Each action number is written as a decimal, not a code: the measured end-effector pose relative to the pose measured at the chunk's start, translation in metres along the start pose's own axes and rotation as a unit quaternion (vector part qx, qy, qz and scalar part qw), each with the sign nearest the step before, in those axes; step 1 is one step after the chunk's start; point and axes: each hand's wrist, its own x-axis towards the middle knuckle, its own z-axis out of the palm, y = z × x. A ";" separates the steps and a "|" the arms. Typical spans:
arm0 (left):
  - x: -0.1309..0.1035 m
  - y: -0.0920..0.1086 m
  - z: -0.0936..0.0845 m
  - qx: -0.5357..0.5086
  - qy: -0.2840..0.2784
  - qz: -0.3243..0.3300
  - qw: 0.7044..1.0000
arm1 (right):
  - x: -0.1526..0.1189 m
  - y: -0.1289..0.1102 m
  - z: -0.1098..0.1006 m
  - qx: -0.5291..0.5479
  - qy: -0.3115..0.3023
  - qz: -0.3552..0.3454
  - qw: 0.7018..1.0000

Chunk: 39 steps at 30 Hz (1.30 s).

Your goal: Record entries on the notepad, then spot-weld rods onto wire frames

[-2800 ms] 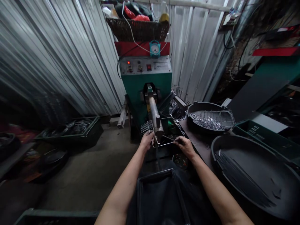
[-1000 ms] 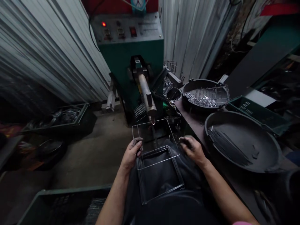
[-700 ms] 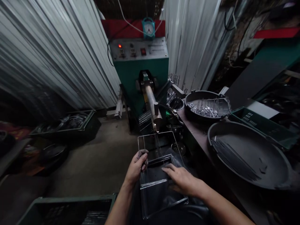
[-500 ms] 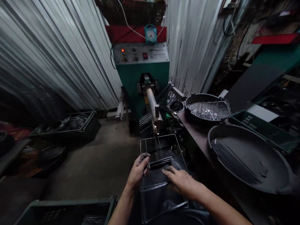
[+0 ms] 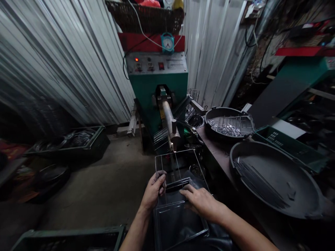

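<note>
My left hand (image 5: 155, 190) is closed around the left side of a thin rectangular wire frame (image 5: 185, 150). My right hand (image 5: 202, 202) pinches a thin wire that runs lengthwise inside that frame. The frame's far edge lies just below the tip of the welding machine's metal arm (image 5: 170, 120), where a small bright spot glows. Whether tip and wire touch, I cannot tell. Beneath my hands, more rectangular wire frames (image 5: 206, 230) rest on a dark covering over my lap.
A green machine (image 5: 141, 87) stands ahead, with a small clock (image 5: 167, 42) on top. To the right, a bench holds a round pan (image 5: 303, 174) of dark rods and another pan (image 5: 209, 129) of short wires. Green crates (image 5: 103, 137) sit at left and lower left.
The camera view has shifted slightly, and the scene sits a little lower and to the left. Both hands keep nearly the same hold, and a glow now shows more clearly at the arm's tip.
</note>
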 end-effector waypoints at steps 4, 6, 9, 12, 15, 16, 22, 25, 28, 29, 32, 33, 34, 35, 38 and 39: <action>0.005 0.000 0.001 -0.005 0.002 0.003 1.000 | 0.006 0.001 -0.003 -0.017 -0.003 -0.004 1.000; 0.006 0.000 0.000 -0.002 0.002 0.003 1.000 | 0.008 0.001 -0.004 -0.015 -0.001 -0.009 1.000; 0.007 -0.001 0.000 0.011 0.002 0.008 1.000 | 0.008 0.002 -0.001 -0.012 0.010 -0.018 1.000; 0.004 -0.002 -0.001 0.031 0.005 0.011 0.999 | 0.008 0.003 0.004 -0.006 0.018 -0.020 1.000; 0.004 0.000 -0.001 0.038 0.012 0.014 0.999 | 0.009 0.008 0.007 0.007 0.025 -0.019 0.999; 0.006 0.002 -0.001 0.037 0.016 0.015 0.999 | 0.010 0.012 0.006 0.015 0.032 -0.021 0.999; 0.047 0.029 -0.005 0.019 0.029 0.049 0.998 | 0.032 0.057 -0.006 0.112 0.156 0.002 0.981; 0.077 0.043 -0.007 0.012 0.023 0.062 0.998 | 0.051 0.084 -0.007 0.153 0.243 0.022 0.958; 0.104 0.054 -0.008 0.004 0.023 0.072 0.997 | 0.075 0.104 -0.005 0.179 0.308 0.019 0.934; 0.111 0.056 -0.008 0.001 0.026 0.075 0.997 | 0.083 0.108 -0.005 0.182 0.319 0.016 0.930; 0.129 0.061 -0.010 -0.007 0.039 0.078 0.996 | 0.103 0.117 -0.008 0.184 0.336 0.002 0.924; 0.134 0.062 -0.011 -0.009 0.041 0.077 0.996 | 0.108 0.119 -0.010 0.184 0.338 -0.001 0.923; 0.137 0.063 -0.012 -0.009 0.043 0.076 0.996 | 0.111 0.121 -0.012 0.184 0.339 -0.003 0.923; 0.140 0.064 -0.013 -0.009 0.043 0.073 0.996 | 0.114 0.122 -0.014 0.183 0.338 -0.003 0.923; 0.144 0.064 -0.015 -0.006 0.046 0.066 0.997 | 0.116 0.126 -0.018 0.178 0.329 -0.003 0.927; 0.144 0.064 -0.015 -0.005 0.047 0.063 0.997 | 0.116 0.127 -0.019 0.176 0.328 -0.004 0.928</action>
